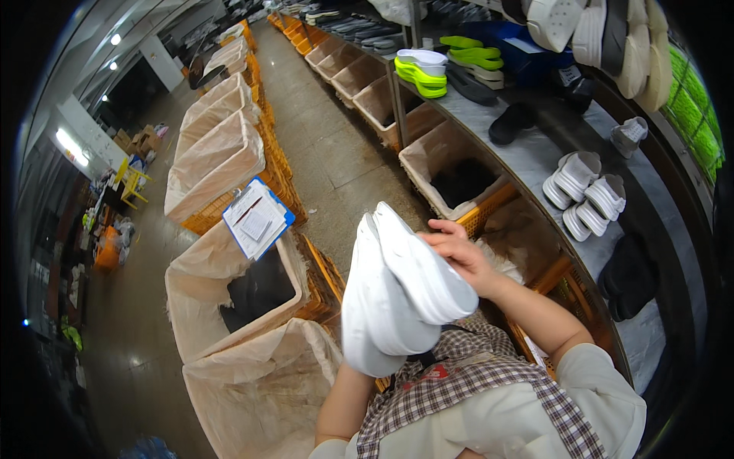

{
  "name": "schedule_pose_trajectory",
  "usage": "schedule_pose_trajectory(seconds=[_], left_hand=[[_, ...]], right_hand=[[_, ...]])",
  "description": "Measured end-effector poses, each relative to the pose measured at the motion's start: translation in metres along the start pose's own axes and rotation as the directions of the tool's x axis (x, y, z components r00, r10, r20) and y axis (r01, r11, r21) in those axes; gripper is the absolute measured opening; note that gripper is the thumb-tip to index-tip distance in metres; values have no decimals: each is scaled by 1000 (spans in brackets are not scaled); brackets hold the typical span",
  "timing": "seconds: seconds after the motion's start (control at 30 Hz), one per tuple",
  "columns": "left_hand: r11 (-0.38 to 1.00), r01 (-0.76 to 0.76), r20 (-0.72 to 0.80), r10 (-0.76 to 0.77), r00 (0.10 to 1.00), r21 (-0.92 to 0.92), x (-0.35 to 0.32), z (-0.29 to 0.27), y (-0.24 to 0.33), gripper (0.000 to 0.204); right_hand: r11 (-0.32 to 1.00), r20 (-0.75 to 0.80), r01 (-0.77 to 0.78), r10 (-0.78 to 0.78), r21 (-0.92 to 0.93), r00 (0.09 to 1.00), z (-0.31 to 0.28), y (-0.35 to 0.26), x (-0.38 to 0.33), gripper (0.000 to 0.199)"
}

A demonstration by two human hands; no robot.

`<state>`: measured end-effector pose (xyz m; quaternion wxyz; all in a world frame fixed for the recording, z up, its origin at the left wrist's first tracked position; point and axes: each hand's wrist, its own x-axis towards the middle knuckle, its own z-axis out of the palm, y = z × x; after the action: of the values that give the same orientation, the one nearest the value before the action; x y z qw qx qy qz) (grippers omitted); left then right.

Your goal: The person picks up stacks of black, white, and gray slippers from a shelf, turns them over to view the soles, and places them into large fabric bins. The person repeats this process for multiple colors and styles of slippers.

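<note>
— What do the hands have?

— A pair of white foam shoe soles [401,287], stacked face to face and raised in front of the checked apron [474,390]. The right hand [459,256] lies over the upper sole's right edge, fingers curled round it and closed on it. The left hand is hidden behind the lower sole's heel (only the forearm shows beneath), so I cannot tell how far its fingers close.

— And where is that against the counter?

— Off its left edge, over the aisle, well apart from the long grey counter [535,157] that runs along the right. On that counter, near its right edge, a cluster of small white ribbed soles [585,191] lies; farther along, neon-green soles [424,73] are stacked by a post.

— Around the hands?

— Orange crates lined with beige cloth: one below the soles [260,390], one just beyond with dark pieces inside and a blue clipboard with papers [258,218] propped on its rim.
</note>
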<state>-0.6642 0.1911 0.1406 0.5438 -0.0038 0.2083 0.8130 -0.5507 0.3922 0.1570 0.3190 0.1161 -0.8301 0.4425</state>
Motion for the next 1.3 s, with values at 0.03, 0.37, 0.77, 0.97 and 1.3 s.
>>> schedule_pose_trajectory(seconds=[0.03,0.37,0.77,0.97,1.3], left_hand=[[999,27,-24,-28,999,-32,-1,3,2,51],[957,-122,83,103,991,262,-11,-10,11,55],[962,-112,24,109,994,249,-11,-18,-3,53],[986,-26,424,95,900,-166,-5,-43,-7,77],[984,-161,243,137,960,81,-8,-34,8,59]], right_hand=[[999,11,-26,26,32,1000,-4,1,-1,41],[313,347,-598,585,738,733,22,-21,-35,47],[496,259,-566,557,659,789,30,-34,-29,29],[-249,338,-236,555,939,760,22,-42,-5,47],[11,266,-408,743,913,615,31,-5,-39,68]])
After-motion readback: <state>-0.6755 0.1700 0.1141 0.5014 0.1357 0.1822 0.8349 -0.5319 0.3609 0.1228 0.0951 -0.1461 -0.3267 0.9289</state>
